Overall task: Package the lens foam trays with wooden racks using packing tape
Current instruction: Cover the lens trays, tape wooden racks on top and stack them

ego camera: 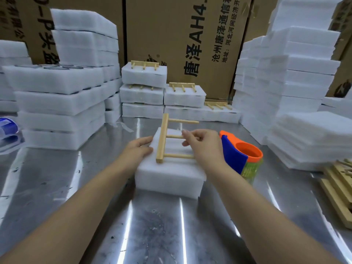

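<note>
- At a steel table [152, 225], a wooden rack [164, 138] lies on top of a white foam tray [171, 176], its three pegs pointing right.
- The left hand [136, 151] rests on the tray's left edge, fingers fairly straight; the right hand [203, 147] pinches the middle peg.
- The step appears to be seating the rack; no tape is on yet.
- Next, the right hand would likely release the peg and take the orange-and-blue tape dispenser [240, 155] just beside the tray.

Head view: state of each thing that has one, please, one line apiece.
foam tray stack: on the steel table, rack on top.
wooden rack: lying flat on the stack, pegs pointing right.
left hand: fingers straight against the stack's left edge.
right hand: pinching the rack's middle peg.
tape dispenser: on the table, right of the stack, untouched.
</note>
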